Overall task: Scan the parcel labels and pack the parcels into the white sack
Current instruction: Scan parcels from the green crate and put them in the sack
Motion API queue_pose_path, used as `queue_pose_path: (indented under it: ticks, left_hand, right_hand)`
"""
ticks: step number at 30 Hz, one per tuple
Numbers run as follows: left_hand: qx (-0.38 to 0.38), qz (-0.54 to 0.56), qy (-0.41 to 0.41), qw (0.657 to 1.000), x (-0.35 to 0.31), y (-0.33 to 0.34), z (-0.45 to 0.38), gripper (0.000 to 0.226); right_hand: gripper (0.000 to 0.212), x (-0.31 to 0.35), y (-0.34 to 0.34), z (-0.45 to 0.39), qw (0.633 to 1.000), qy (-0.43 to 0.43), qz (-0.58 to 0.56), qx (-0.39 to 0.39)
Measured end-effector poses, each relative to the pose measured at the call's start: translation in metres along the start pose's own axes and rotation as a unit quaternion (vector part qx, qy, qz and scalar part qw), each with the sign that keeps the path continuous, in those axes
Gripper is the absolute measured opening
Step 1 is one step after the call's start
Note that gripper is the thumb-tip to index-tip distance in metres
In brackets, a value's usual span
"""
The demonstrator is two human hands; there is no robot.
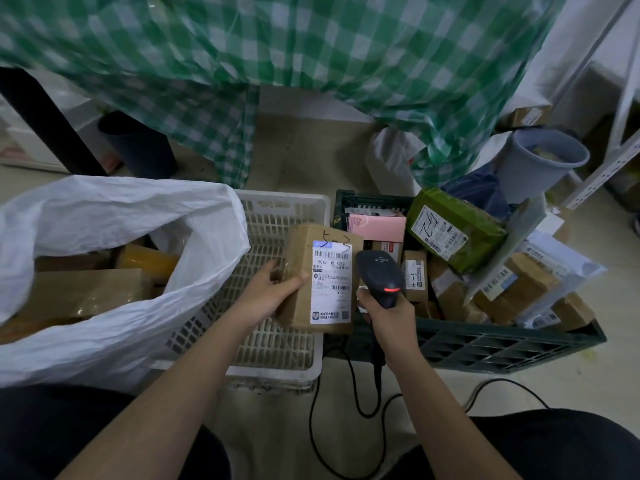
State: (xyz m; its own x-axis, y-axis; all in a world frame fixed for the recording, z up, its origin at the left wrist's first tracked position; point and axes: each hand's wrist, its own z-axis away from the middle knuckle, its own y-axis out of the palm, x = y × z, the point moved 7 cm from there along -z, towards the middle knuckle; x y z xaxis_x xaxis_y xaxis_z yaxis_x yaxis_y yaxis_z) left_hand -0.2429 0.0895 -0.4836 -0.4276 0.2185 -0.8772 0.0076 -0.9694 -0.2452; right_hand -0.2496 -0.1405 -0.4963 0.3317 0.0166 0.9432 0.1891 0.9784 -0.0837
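Brown cardboard parcel (320,278), one, was gripped by the left hand (273,292); the right hand (389,315) clasped one black scanner (381,275) beside two crates.

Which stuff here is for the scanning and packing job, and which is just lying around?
For the job: brown parcel in left hand; scanner in right hand; white sack; green crate of parcels.
Lying about: grey bin; checked cloth; white basket.
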Motion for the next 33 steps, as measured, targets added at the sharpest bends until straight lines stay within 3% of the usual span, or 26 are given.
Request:
queue_pose_path:
  ticks: [4,7,9,14,28,33]
  left_hand:
    - [0.013,0.012,-0.003,1.0,0.002,-0.004,0.007,0.055]
    - [0.016,0.009,-0.001,1.0,0.002,-0.008,0.015,0.07]
    - [0.013,0.006,0.001,1.0,0.002,-0.01,0.021,0.064]
    - [0.009,0.018,0.003,1.0,0.001,-0.011,0.036,0.056]
    - [0.009,0.034,0.047,0.998,-0.013,-0.026,0.068,0.054]
    - [-0.017,0.022,0.074,0.997,-0.022,-0.043,0.086,0.055]
  right_hand:
    - [0.015,0.021,-0.002,0.006,0.996,-0.061,0.067,-0.023]
    - [0.017,0.033,-0.003,0.017,0.991,-0.068,0.113,-0.005]
    - [0.017,0.039,-0.002,0.03,0.989,-0.067,0.131,0.028]
    - [0.016,0.037,0.001,0.065,0.987,-0.029,0.133,0.088]
    - [0.022,0.051,0.009,0.101,0.984,-0.048,0.136,0.106]
    - [0.011,0.064,0.017,0.113,0.988,-0.046,0.085,0.118]
